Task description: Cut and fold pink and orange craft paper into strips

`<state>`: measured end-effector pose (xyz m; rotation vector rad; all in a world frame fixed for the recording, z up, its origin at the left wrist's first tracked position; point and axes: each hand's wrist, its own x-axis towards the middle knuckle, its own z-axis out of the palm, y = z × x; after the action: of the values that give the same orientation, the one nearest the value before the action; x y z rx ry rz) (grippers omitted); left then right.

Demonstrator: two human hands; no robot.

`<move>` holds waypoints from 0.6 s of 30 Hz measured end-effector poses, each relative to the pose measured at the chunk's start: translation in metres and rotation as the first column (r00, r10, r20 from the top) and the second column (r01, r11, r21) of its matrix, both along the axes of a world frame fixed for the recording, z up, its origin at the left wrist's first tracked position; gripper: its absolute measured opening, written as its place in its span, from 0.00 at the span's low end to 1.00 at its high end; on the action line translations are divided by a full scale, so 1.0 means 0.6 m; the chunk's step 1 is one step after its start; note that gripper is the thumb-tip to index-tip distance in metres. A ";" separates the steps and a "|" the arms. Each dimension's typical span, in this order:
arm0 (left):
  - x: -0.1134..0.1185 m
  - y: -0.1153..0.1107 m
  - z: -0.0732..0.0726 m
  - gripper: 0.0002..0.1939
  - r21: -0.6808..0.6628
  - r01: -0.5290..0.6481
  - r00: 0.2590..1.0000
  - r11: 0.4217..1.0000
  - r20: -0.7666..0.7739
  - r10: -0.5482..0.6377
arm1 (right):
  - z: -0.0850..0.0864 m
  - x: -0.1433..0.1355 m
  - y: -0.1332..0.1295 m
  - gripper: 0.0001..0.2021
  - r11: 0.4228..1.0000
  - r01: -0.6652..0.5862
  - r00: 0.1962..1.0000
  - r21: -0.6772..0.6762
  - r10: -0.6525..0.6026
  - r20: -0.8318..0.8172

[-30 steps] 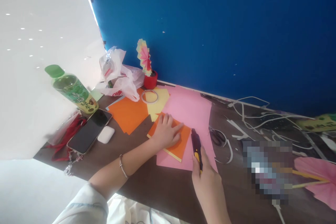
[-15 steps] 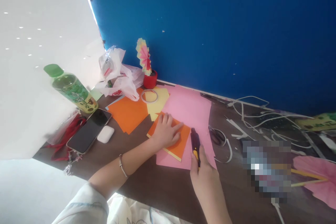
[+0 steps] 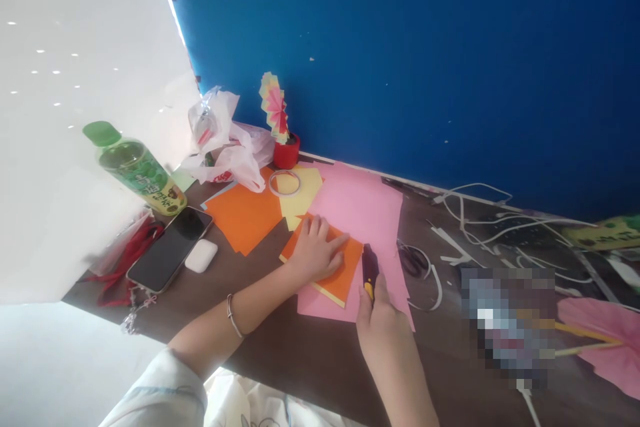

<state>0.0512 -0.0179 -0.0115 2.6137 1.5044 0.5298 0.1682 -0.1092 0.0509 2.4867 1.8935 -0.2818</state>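
My left hand [image 3: 316, 255] lies flat with its fingers spread on a folded orange paper [image 3: 349, 273], which has a yellow layer showing along its lower edge. Beneath that paper are large pink sheets [image 3: 367, 200]. In my right hand [image 3: 383, 320] is a black and yellow utility knife [image 3: 371, 267], its tip pointing away from me at the right edge of the orange paper. Whether any blade sticks out is too small to tell. A pair of scissors [image 3: 414, 259] rests just right of the pink sheets.
Orange sheets [image 3: 250, 213], a yellow sheet [image 3: 305, 195] and a tape roll [image 3: 271, 184] lie left of the pink paper. Further left are a phone [image 3: 170, 250], a white earbud case [image 3: 201, 256] and a green bottle [image 3: 135, 167]. White cables [image 3: 480, 230] tangle at the right.
My right hand has shifted slightly up and to the left along the knife's handle area, with the knife still beside the orange paper. My left hand has stayed in place.
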 end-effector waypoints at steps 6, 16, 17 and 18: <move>0.000 -0.001 0.003 0.22 0.000 -0.004 1.000 1.000 0.005 0.004 | 0.008 0.003 -0.001 0.25 1.000 -0.011 1.000 -0.030 0.010 -0.030; 0.000 0.000 -0.002 0.22 0.002 0.002 1.000 1.000 0.012 -0.002 | 0.011 0.011 -0.006 0.25 0.999 0.040 0.996 0.015 -0.039 -0.078; 0.000 0.000 -0.002 0.22 0.001 0.003 1.000 1.000 0.012 -0.003 | 0.011 0.017 -0.009 0.26 0.996 0.057 0.996 0.065 -0.052 -0.071; 0.000 0.000 -0.002 0.22 0.000 0.005 1.000 1.000 0.010 -0.005 | 0.009 0.024 -0.012 0.26 0.990 0.074 0.996 0.120 -0.067 -0.062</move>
<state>0.0512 -0.0177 -0.0126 2.6103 1.4944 0.5422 0.1825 -0.1162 0.0566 2.6569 1.9020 -0.2475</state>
